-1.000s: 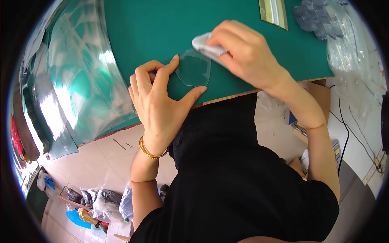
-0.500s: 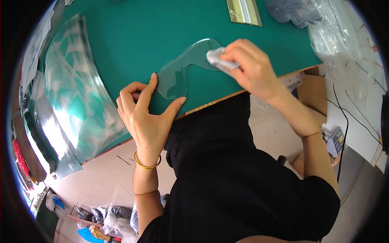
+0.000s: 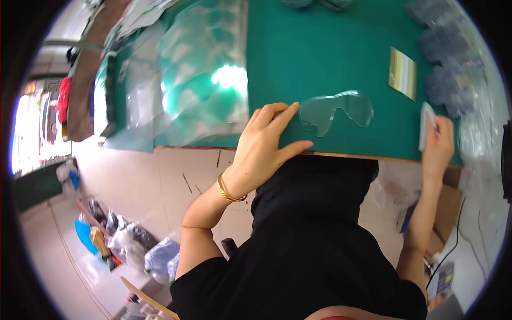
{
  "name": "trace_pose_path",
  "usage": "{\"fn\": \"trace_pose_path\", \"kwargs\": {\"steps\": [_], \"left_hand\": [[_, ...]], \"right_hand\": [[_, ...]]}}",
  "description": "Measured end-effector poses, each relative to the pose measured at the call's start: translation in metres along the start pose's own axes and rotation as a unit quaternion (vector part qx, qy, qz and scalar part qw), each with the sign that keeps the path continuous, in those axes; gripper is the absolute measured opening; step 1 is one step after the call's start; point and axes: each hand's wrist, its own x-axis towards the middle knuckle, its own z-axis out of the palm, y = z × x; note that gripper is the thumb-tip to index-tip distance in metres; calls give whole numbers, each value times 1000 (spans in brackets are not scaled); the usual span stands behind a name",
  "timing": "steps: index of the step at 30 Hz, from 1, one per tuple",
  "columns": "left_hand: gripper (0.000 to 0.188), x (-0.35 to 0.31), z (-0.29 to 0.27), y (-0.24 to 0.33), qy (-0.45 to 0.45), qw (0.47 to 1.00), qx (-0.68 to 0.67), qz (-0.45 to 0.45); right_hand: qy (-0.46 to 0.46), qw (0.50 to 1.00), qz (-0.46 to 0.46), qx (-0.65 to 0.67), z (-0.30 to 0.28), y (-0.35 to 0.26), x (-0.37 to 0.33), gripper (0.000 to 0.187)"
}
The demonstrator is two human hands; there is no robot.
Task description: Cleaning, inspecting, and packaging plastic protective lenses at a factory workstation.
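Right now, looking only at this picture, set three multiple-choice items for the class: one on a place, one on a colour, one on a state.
1. Where does the clear goggle lens lie?
A. on the floor
B. on the table mat, right of the left hand
C. in the right hand

2. What colour is the table mat?
A. green
B. red
C. white

3. What is the right hand doing?
A. resting empty
B. pressing the lens
C. holding a pale cloth

Answers: 1 B, the lens lies flat beside the left hand; 2 A, the mat shows green all over; 3 C, its fingers close on the cloth, away from the lens.
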Motion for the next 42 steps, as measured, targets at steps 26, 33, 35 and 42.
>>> {"fn": "trace_pose_path", "kwargs": {"steps": [26,33,35,42], "left_hand": [[23,-47,-132,-116,331,912,18,-243],[23,-44,-126,-124,287,839,-413,-207],[20,-42,-125,-126,289,842,-404,-209],[15,-42,-125,-139,251,875,-379,-167]], "right_hand": [[-265,798,-420,339,151,-347,60,15],[-264,803,-393,361,174,-381,57,28],[-268,800,-385,374,175,-383,58,27],[-387,754,-283,448,175,-384,72,23]]}}
